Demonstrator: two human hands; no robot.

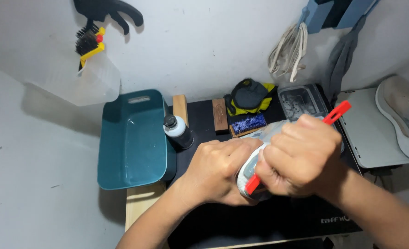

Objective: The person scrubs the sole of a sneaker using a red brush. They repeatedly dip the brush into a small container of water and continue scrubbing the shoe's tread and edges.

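Item: pale grey-white sneaker (255, 159) with white rubber sole, held above the black-matted tabletop (241, 221). My left hand (216, 170) is wrapped round its end; my right hand (301, 154) is fisted on a red plastic-handled brush (336, 112) pressed against the sole. Teal plastic basin (130, 138) to the left.

A black mat (287, 221) covers most of the pale wooden surface (140, 205). At the left, a teal rectangular plastic basin (130, 138) rests partly on the mat. Just beside it stands a dark bottle with a white label and black cap (178, 131). Behind lie a small wooden block (180, 107), a brown wooden-backed brush (219, 115), a blue-bristled brush (248, 124), a black-and-yellow cloth bundle (249, 97) and a clear plastic tray (301, 100).
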